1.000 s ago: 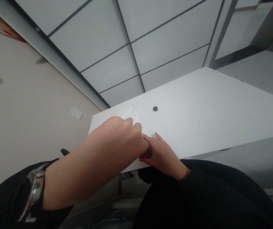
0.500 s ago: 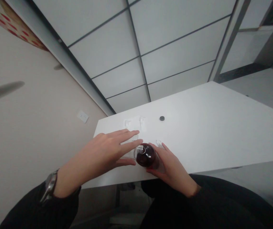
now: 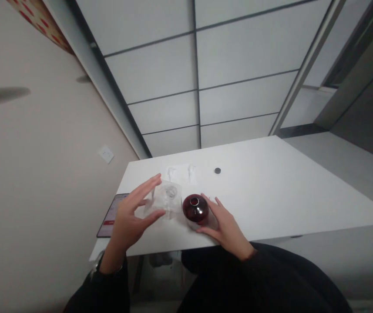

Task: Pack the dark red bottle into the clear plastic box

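A round dark red bottle (image 3: 195, 208) with an open neck stands on the white table (image 3: 271, 191) near its front edge. My right hand (image 3: 226, 227) rests against the bottle's right side, fingers curved round it. My left hand (image 3: 134, 215) is spread, its thumb and fingers round a clear square glass bottle (image 3: 166, 201) that stands just left of the red one. Whether it grips the glass firmly, I cannot tell.
A phone (image 3: 109, 216) with a lit screen lies at the table's left edge, under my left wrist. Crumpled clear wrapping (image 3: 181, 172) and a small black cap (image 3: 217, 171) lie farther back. A wall with a socket (image 3: 105, 154) is at the left.
My left hand has drawn back to the left and opened, uncovering the red bottle and the clear glass bottle. The view has tilted, bringing the phone into sight.
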`<move>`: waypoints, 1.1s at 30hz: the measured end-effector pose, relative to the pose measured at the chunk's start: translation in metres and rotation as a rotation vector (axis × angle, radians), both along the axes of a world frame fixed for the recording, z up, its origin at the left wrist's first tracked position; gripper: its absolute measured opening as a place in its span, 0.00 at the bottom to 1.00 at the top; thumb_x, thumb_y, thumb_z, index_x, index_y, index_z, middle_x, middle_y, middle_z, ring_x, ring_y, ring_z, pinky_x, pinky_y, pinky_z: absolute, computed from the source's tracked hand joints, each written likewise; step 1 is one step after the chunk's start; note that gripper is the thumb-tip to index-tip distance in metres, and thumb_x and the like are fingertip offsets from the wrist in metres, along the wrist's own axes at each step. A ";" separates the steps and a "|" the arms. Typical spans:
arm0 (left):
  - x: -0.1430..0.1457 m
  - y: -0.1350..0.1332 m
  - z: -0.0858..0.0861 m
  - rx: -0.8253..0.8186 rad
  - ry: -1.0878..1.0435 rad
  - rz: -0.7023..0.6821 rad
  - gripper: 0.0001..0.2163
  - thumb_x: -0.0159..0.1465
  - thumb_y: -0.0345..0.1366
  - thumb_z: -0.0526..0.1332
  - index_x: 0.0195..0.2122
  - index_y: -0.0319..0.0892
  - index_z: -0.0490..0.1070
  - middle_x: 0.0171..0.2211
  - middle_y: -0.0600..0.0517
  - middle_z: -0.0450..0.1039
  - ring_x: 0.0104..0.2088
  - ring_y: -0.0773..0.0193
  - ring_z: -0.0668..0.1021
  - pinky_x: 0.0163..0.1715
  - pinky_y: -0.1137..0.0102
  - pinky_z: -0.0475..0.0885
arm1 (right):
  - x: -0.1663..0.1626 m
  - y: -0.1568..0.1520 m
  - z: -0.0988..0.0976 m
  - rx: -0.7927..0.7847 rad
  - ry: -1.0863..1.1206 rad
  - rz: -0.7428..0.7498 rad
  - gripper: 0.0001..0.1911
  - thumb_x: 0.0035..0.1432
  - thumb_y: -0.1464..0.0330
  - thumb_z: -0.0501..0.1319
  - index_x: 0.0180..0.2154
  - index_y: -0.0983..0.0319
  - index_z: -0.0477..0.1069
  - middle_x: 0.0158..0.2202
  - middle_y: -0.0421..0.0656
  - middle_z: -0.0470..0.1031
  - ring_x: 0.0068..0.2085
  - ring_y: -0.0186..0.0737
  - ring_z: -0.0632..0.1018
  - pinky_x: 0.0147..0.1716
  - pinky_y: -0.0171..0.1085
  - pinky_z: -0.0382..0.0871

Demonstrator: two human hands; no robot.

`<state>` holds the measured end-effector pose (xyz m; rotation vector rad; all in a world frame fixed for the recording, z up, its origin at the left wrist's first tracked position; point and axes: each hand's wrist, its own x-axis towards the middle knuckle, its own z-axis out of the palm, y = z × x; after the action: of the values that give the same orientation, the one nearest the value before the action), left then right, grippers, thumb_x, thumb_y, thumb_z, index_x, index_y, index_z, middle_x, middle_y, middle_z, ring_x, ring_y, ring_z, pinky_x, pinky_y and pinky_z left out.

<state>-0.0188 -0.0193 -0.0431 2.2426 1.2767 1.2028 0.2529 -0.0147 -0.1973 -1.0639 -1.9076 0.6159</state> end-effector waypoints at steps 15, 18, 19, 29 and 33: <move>-0.004 -0.068 -0.078 -0.563 -1.049 0.117 0.38 0.57 0.58 0.76 0.63 0.42 0.73 0.62 0.36 0.76 0.63 0.38 0.77 0.48 0.61 0.83 | 0.013 -0.014 0.006 -0.119 -0.435 -0.097 0.09 0.72 0.69 0.61 0.48 0.61 0.80 0.49 0.46 0.81 0.50 0.44 0.81 0.52 0.47 0.77; -0.002 -0.072 -0.080 -0.589 -1.096 0.102 0.40 0.55 0.60 0.76 0.62 0.41 0.73 0.61 0.34 0.76 0.62 0.37 0.78 0.46 0.61 0.83 | 0.022 -0.014 0.013 -0.161 -0.497 -0.197 0.10 0.72 0.63 0.64 0.48 0.63 0.77 0.49 0.46 0.79 0.49 0.44 0.81 0.51 0.48 0.78; -0.001 -0.073 -0.080 -0.595 -1.112 0.098 0.41 0.54 0.60 0.76 0.62 0.41 0.73 0.61 0.34 0.77 0.61 0.37 0.79 0.46 0.61 0.83 | 0.030 -0.010 0.016 -0.176 -0.507 -0.245 0.11 0.72 0.62 0.64 0.49 0.63 0.76 0.50 0.46 0.79 0.49 0.44 0.81 0.50 0.48 0.79; -0.007 -0.072 -0.086 -0.600 -1.181 0.093 0.39 0.53 0.48 0.80 0.65 0.44 0.71 0.61 0.38 0.77 0.62 0.40 0.78 0.56 0.57 0.80 | 0.067 0.050 0.058 -0.167 -0.169 -0.529 0.21 0.76 0.54 0.55 0.52 0.64 0.77 0.57 0.53 0.77 0.61 0.53 0.76 0.64 0.60 0.68; -0.007 -0.068 -0.104 -0.589 -1.148 0.081 0.38 0.54 0.40 0.79 0.66 0.47 0.69 0.67 0.41 0.71 0.67 0.41 0.73 0.62 0.54 0.77 | 0.030 0.042 0.065 -0.153 0.030 -0.268 0.37 0.77 0.47 0.37 0.53 0.61 0.78 0.57 0.52 0.80 0.62 0.50 0.78 0.65 0.54 0.70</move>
<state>-0.0259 -0.0875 -0.1470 0.8073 0.9920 1.5000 0.2829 0.0271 -0.1318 -1.3729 -1.6755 0.6270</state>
